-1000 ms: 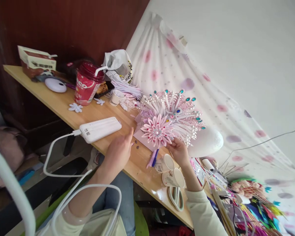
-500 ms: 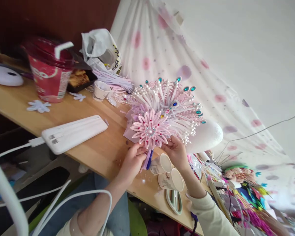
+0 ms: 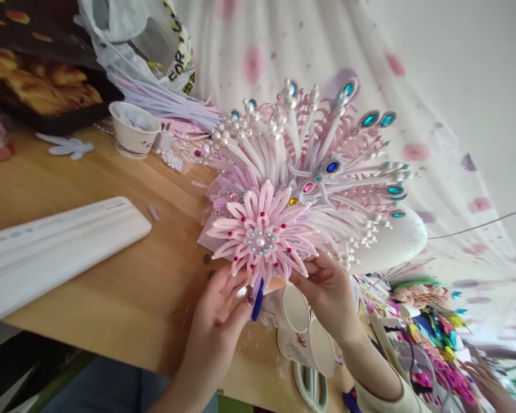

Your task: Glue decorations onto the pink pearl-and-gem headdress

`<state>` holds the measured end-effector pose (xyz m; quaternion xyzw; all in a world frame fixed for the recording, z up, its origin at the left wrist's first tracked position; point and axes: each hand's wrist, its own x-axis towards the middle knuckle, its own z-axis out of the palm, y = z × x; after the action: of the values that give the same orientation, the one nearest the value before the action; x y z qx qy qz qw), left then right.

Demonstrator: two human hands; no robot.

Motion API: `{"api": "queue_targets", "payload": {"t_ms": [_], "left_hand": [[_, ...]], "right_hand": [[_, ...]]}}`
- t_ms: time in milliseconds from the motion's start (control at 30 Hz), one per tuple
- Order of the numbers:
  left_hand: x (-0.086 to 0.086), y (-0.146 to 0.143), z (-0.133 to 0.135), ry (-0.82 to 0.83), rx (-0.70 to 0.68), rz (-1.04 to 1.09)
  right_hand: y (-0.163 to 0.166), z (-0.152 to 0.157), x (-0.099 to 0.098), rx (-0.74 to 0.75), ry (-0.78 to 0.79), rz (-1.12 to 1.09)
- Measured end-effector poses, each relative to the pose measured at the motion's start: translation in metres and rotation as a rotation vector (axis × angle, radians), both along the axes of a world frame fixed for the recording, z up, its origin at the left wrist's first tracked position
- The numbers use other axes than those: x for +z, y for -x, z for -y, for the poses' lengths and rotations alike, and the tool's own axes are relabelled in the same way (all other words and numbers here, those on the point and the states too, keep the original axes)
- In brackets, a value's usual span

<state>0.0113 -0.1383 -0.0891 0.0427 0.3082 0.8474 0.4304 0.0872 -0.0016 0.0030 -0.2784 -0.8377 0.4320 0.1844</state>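
A pink many-petalled flower (image 3: 260,242) with a pearl centre and small red beads faces me. My left hand (image 3: 217,310) grips its lower left, near a blue strip (image 3: 257,300) and pale stem ends hanging below. At the lower right, my right hand (image 3: 327,287) is closed on the flower's edge, fingertips partly hidden behind petals. Right behind stands a large pink and white fan-shaped ornament (image 3: 279,155) with pearls, curved white strips and teal gems. Whether the flower is joined to it I cannot tell. A white rounded form (image 3: 395,244) shows behind the fan.
On the wooden table (image 3: 124,287) lie a white power bank (image 3: 60,246), a paper cup (image 3: 134,135), two tipped cups (image 3: 295,308) and green-handled scissors (image 3: 311,387). Pastry (image 3: 47,86), lilac strips (image 3: 163,109) and a plastic bag (image 3: 124,34) are at back left; colourful craft materials (image 3: 438,338) lie right.
My view has moved closer, so the flower, fan ornament and hands look larger. The red drink cup has mostly left the frame on the left. Both hands keep their hold on the flower.
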Motion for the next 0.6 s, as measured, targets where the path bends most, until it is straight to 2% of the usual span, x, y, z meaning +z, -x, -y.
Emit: {"api": "queue_targets", "payload": {"t_ms": [100,233,433,600], "left_hand": [[-0.002,-0.003,0.003,-0.002,0.002,0.058],[-0.003,-0.002,0.006,-0.017,-0.049,0.005],[-0.012,-0.005,0.005,-0.101,0.012,-0.012],[-0.018,-0.004,0.006,-0.117,-0.030,0.004]], "right_hand": [[-0.001,0.000,0.001,-0.014,-0.046,0.034],[-0.001,0.001,0.004,0.009,-0.068,0.037],[0.000,0.000,0.005,0.005,-0.150,0.054],[-0.001,0.000,0.003,-0.012,-0.175,0.059]]}}
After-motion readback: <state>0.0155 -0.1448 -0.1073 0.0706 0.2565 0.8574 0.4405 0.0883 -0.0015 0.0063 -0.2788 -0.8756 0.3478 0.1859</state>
